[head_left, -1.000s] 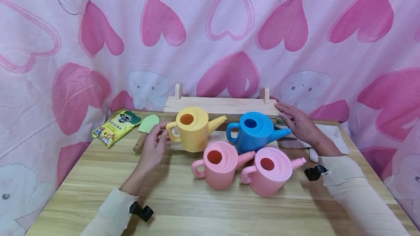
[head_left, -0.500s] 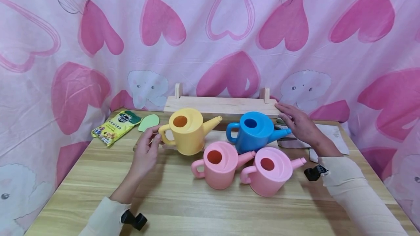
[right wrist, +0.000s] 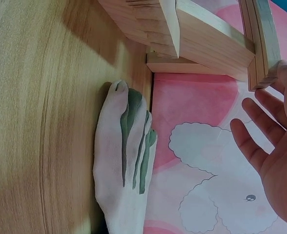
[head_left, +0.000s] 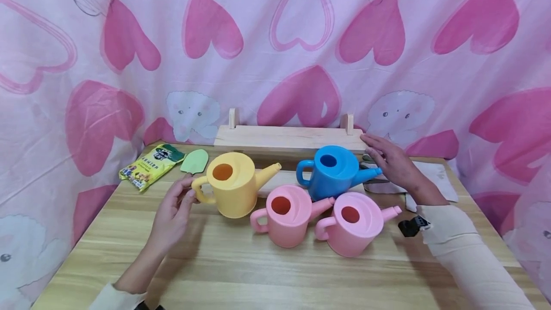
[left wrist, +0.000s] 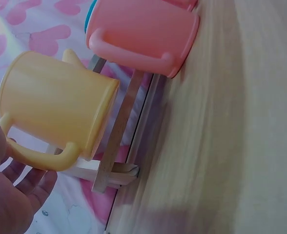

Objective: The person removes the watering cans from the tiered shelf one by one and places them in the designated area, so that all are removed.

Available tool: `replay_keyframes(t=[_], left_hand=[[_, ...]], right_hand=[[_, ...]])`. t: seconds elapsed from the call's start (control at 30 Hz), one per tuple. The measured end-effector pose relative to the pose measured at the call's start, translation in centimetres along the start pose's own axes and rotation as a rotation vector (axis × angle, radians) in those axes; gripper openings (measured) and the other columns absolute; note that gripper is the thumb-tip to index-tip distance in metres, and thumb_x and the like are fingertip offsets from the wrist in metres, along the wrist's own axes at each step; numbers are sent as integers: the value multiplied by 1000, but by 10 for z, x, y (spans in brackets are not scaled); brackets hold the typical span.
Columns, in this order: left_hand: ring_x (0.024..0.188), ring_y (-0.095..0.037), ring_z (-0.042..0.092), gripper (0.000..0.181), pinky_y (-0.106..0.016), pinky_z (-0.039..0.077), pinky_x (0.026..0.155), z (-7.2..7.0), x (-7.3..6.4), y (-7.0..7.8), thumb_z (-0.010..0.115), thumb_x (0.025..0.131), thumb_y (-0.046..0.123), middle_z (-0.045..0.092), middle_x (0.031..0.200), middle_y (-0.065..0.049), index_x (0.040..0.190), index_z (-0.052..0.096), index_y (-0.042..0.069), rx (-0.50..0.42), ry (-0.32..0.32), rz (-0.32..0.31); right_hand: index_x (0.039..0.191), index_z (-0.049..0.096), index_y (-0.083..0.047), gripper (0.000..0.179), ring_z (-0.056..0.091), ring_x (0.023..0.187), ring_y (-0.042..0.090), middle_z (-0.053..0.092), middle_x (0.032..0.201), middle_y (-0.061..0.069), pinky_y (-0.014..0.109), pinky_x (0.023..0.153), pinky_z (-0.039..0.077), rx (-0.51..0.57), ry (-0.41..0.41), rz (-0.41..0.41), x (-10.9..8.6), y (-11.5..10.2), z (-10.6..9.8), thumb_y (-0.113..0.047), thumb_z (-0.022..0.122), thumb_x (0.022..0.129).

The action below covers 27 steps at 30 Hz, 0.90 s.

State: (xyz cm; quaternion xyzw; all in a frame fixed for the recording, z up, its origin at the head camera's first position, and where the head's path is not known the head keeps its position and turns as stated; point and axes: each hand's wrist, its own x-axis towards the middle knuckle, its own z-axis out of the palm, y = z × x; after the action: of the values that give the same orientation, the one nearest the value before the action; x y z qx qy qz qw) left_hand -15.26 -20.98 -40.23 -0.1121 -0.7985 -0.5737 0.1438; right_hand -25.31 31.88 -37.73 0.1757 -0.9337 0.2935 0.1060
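Yellow can (head_left: 236, 188): held roughly upright in front of the left end of the rack (head_left: 292, 137), closest of all cans to the left edge of the worktop (head_left: 275, 281); base apparently clear of the surface. Governing relation: handle (left wrist: 41, 161) toward the left hand (head_left: 172, 219), spout (head_left: 269, 176) away from it. Long axis, handle to spout: roughly along the far edge, angled slightly toward the far right corner. Left hand: nearer of the two, fingers and thumb gripping the handle. Right hand (head_left: 398, 167): fingers extended, touching the right end of the rack near the far edge; well apart, with the blue can (head_left: 332, 183) between. Left pink can (head_left: 289, 227): just beside, toward the near edge. Right pink can (head_left: 355, 233): farther toward the right edge.
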Motion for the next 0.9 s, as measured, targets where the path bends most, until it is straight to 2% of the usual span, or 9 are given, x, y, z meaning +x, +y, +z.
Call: replay_keyframes(t=[0.07, 0.17, 0.33, 0.57, 0.77, 0.9], left_hand=[[102, -10, 60, 27, -15, 52, 87, -2, -6, 1, 47, 109, 4, 54, 138, -19, 134, 55, -5, 6, 4, -13], [101, -9, 59, 28, -14, 52, 88, -5, -13, 1, 47, 109, 4, 54, 139, -19, 135, 54, -4, 26, 12, -31], [100, -13, 61, 28, -17, 53, 89, -7, -20, 1, 46, 110, 8, 58, 119, -18, 135, 55, -2, 54, 12, -47], [99, -16, 61, 27, -17, 53, 87, -8, -30, -3, 46, 111, 9, 58, 116, -14, 133, 56, -1, 68, 8, -48], [99, -16, 61, 26, -19, 54, 87, -6, -33, -7, 46, 110, 7, 58, 118, -17, 133, 57, 0, 58, 2, -54], [100, -16, 61, 26, -17, 53, 88, -6, -35, -9, 47, 110, 6, 59, 117, -15, 132, 57, -1, 61, -9, -67]], right_hand=[[158, 42, -13, 53, 35, 143, 49, 37, 160, 20, 67, 99, 46, 4, -2, -8, 0, 0, 0, -17, 57, 107], [158, 41, -13, 53, 35, 143, 51, 36, 160, 22, 68, 98, 45, 5, -8, -10, 0, 0, 0, -16, 57, 108], [158, 42, -12, 53, 35, 142, 51, 36, 160, 22, 69, 98, 45, -1, -8, 0, 0, -2, -2, -16, 57, 107], [158, 42, -12, 53, 36, 142, 51, 37, 160, 21, 68, 99, 44, -1, -6, -8, 1, -1, -2, -15, 57, 107], [158, 42, -12, 53, 36, 142, 51, 37, 160, 21, 69, 99, 44, -1, -4, -8, 1, -1, -2, -14, 58, 107], [158, 41, -12, 54, 35, 142, 51, 37, 160, 22, 69, 99, 44, 3, -8, -1, 0, -1, -2, -14, 57, 107]])
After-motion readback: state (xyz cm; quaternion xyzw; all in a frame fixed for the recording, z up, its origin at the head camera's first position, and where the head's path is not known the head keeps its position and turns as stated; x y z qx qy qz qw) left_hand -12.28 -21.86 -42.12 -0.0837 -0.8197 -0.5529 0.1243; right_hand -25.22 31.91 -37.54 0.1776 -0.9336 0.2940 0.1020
